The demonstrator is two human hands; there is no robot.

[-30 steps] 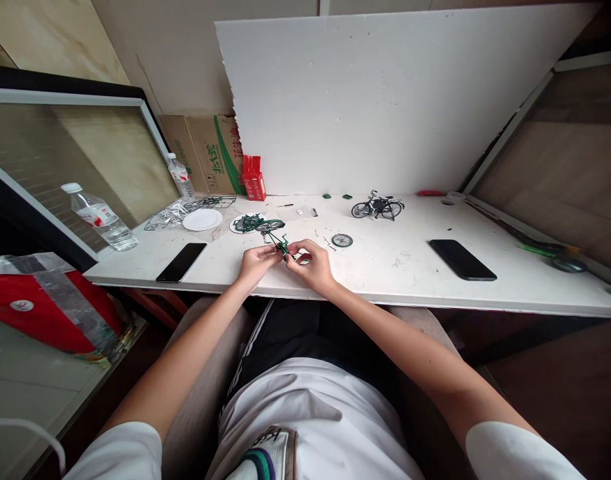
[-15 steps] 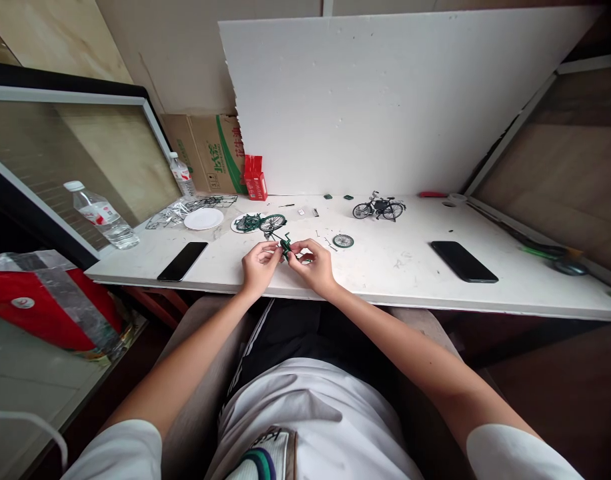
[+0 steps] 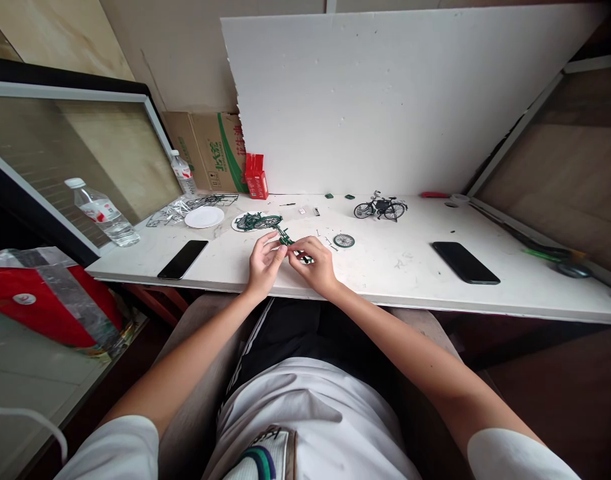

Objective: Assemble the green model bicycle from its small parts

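A small dark green bicycle frame piece [image 3: 284, 237] is held between my two hands near the front edge of the white table. My left hand [image 3: 265, 267] pinches its left side with thumb and fingers. From the right, my right hand [image 3: 315, 265] grips the same piece, and part of it shows between the fingers. Just behind, green bicycle parts and a wheel [image 3: 269, 222] lie on and beside a white disc. A loose green-rimmed wheel [image 3: 344, 241] and thin small pieces are right of my hands. Farther back right stands a black model bicycle [image 3: 380, 207].
On the white table [image 3: 385, 267] lie a phone [image 3: 183, 259] at left and another phone [image 3: 465, 262] at right. A white plate [image 3: 204, 217], plastic bottles [image 3: 103, 212], a red box [image 3: 256, 176] and a carton [image 3: 210, 150] stand or lie at the back left.
The green piece has turned in my hands and now extends farther up and to the right. My left fingers have spread a little, and my right hand has shifted its grip.
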